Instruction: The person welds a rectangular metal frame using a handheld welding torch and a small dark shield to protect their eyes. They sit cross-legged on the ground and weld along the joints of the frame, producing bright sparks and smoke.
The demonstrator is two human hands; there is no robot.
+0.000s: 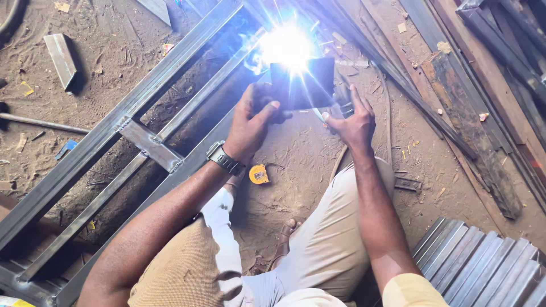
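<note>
A bright white welding arc (287, 45) flares on a grey steel tube frame (114, 128) lying on the dirt floor. My left hand (250, 122), with a dark wristwatch on it, holds a dark rectangular shield glass (304, 85) up just below the arc. To its right, my right hand (354, 122) is closed around a dark welding holder (344, 108), mostly hidden by the fingers and the glare. A thin cable (338, 162) trails down from that hand. Both hands sit close together beside the frame's upper end.
A yellow tape measure (259, 174) lies on the dirt by my knee. Ribbed metal sheets (483, 267) are stacked at the lower right. Rusty steel bars and wooden planks (478, 113) run along the right. Loose metal offcuts (61, 58) lie at the upper left.
</note>
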